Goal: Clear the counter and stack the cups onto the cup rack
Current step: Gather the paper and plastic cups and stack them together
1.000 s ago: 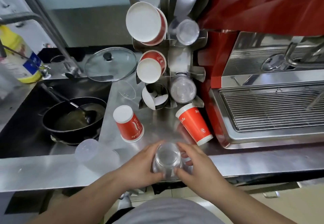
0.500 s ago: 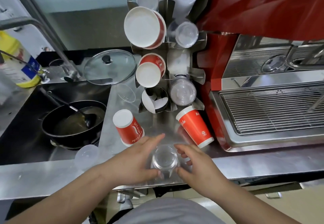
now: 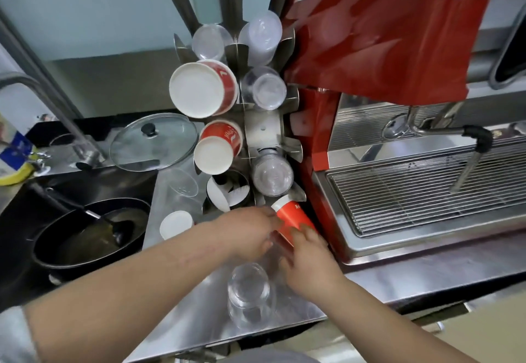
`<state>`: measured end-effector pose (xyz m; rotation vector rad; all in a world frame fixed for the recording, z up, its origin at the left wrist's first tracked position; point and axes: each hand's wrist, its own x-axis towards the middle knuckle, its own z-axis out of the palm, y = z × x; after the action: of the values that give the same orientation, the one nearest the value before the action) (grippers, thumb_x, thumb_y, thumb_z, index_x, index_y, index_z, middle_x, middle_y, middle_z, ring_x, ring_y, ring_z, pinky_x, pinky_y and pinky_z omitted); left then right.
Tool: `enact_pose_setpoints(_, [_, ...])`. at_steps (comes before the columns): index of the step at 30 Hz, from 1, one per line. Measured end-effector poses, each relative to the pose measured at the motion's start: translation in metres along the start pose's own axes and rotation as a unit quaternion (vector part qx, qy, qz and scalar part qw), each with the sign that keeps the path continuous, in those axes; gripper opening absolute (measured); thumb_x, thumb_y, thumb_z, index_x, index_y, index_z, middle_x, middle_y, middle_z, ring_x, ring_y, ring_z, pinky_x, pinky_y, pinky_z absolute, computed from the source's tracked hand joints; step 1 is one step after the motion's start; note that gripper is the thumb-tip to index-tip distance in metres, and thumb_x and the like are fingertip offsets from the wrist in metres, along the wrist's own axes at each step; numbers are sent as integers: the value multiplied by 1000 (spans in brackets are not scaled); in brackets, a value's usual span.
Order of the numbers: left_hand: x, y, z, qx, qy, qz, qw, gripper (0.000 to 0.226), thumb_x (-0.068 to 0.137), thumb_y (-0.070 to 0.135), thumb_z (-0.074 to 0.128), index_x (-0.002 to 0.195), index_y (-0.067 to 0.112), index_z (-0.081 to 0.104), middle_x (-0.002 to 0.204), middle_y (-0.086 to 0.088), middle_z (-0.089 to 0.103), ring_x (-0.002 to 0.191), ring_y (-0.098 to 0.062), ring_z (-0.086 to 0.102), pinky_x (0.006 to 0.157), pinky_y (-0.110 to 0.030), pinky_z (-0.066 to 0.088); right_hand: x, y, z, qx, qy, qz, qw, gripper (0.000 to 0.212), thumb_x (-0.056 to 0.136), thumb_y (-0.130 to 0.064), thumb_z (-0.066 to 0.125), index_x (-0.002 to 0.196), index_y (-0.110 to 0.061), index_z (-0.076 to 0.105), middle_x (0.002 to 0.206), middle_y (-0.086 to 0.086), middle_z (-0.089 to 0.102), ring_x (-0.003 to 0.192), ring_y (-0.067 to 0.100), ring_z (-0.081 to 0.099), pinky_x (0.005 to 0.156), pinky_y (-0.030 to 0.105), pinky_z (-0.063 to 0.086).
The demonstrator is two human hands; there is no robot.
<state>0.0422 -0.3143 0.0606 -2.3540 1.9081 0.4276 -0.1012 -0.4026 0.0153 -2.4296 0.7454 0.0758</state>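
Both hands (image 3: 250, 234) moved from clear cup (image 3: 248, 286) to red cup (image 3: 293, 219).

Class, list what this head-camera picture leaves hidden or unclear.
- Head view: red cup, lower end covered by left hand and right hand; grip unclear.
- Second red cup: only its white base shows past the left forearm.
- Yellow bottle: cut by the left edge.

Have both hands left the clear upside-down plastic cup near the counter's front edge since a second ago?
Yes. Both the left hand and right hand moved away from the clear plastic cup, toward the metal cup rack, onto the tilted red paper cup.
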Motion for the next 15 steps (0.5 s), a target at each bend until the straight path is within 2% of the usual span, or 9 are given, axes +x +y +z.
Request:
enact_pose_setpoints(5, [32, -4, 18, 43, -29, 68, 996, 54, 89, 20, 56, 142, 18, 43, 154, -4, 34, 139, -25, 38, 109, -38, 40, 1, 2, 0, -32, 11, 41, 999, 60, 86, -33, 50, 140, -15, 32, 152, 7, 23, 138, 29, 27, 113, 35, 29])
enact_pose_setpoints(9, [46, -5, 29, 76, -24, 78, 994, 59, 81, 28, 70, 135, 24, 45, 138, -4, 41, 130, -26, 43, 97, -41, 49, -6, 0, 10, -115, -3, 29, 993, 68, 88, -34, 48, 147, -12, 22, 154, 7, 21, 142, 27, 21, 114, 38, 28])
enact_pose_setpoints(13, [53, 2, 31, 50, 0, 48, 998, 35, 98, 34, 46, 132, 27, 46, 130, -6, 40, 129, -26, 39, 100, -38, 43, -10, 4, 17, -105, 2, 44, 994, 70, 89, -35, 46, 149, -11, 19, 158, 8, 15, 143, 28, 16, 116, 41, 25])
enact_pose_setpoints(15, [55, 3, 31, 38, 18, 45, 998, 37, 102, 28, 41, 139, 23, 45, 138, -9, 38, 132, -28, 36, 104, -39, 39, -10, 7, 18, -98, 5, 55, 994, 72, 89, -38, 45, 150, -9, 17, 159, 9, 13, 144, 28, 15, 117, 42, 25])
